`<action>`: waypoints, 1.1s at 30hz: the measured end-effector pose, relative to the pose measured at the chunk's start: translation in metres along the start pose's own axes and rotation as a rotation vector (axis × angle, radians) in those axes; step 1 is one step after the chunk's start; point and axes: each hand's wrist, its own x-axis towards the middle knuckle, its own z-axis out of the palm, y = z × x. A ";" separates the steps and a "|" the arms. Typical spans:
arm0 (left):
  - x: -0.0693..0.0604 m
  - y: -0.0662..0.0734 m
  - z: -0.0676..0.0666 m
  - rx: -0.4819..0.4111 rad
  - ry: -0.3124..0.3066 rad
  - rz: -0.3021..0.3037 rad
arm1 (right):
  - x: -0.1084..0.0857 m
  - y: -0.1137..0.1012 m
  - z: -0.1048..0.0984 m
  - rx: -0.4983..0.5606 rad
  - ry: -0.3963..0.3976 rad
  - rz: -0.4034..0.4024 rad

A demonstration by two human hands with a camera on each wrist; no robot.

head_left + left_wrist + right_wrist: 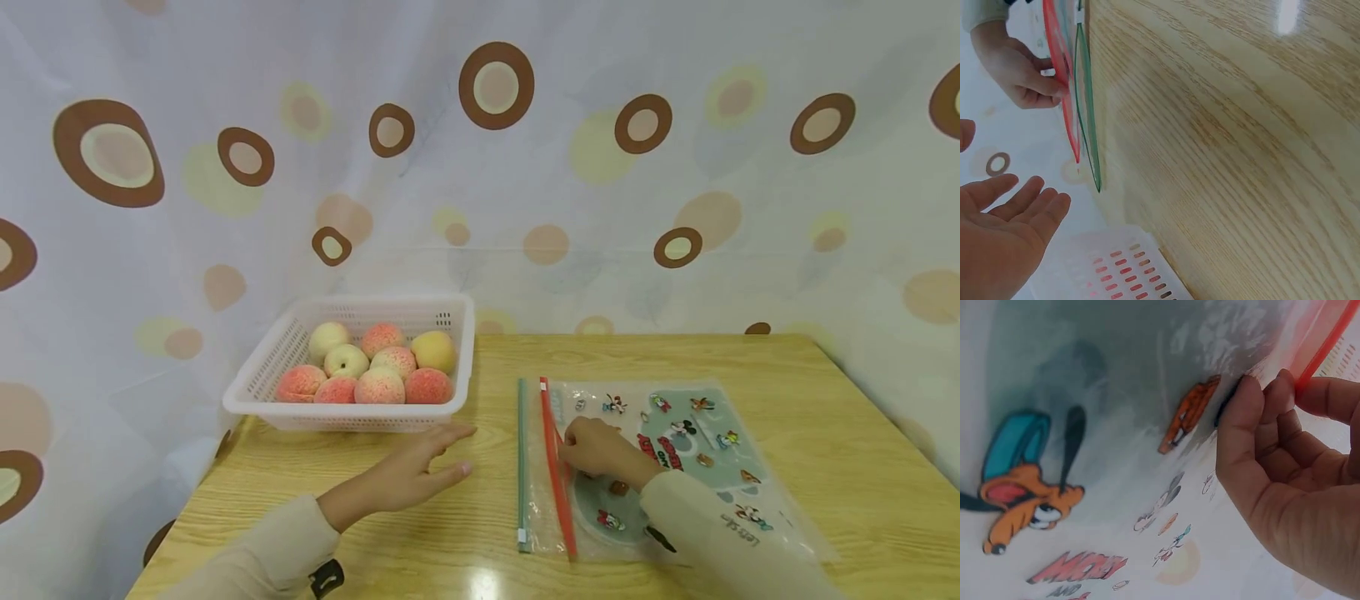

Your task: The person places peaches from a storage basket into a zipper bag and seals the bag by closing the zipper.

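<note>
Two clear zip bags with cartoon prints lie overlapped on the table. The upper one, the red-edged bag (558,483), has its red strip slightly lifted. Beneath it, the green-edged bag (522,467) shows mainly its green strip. My right hand (603,450) pinches the red-edged bag near the middle of its strip, as the right wrist view also shows. Left of the bags, my left hand (401,479) is held over the table with fingers extended, holding nothing. Behind it stands a white plastic basket (348,417) with several peaches (380,386) inside.
The wooden table (847,450) reaches back to a hanging cloth (577,200) printed with brown rings. The basket sits at the table's far left, its left side close to the cloth. A yellow fruit (433,351) lies among the peaches.
</note>
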 end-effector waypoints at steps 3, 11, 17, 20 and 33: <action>0.006 -0.001 0.006 -0.023 0.003 0.009 | 0.001 0.002 0.000 0.042 -0.022 0.007; 0.021 0.002 0.018 -0.113 0.066 -0.050 | -0.002 0.000 -0.007 0.041 -0.004 -0.008; 0.036 0.002 0.026 -0.213 0.102 -0.089 | -0.002 0.001 -0.014 0.059 0.003 -0.069; 0.047 0.001 0.031 -0.230 0.127 -0.125 | -0.002 0.002 -0.016 0.067 -0.003 -0.094; 0.097 0.012 0.058 -0.348 0.193 -0.300 | -0.001 0.000 -0.022 0.075 -0.001 -0.044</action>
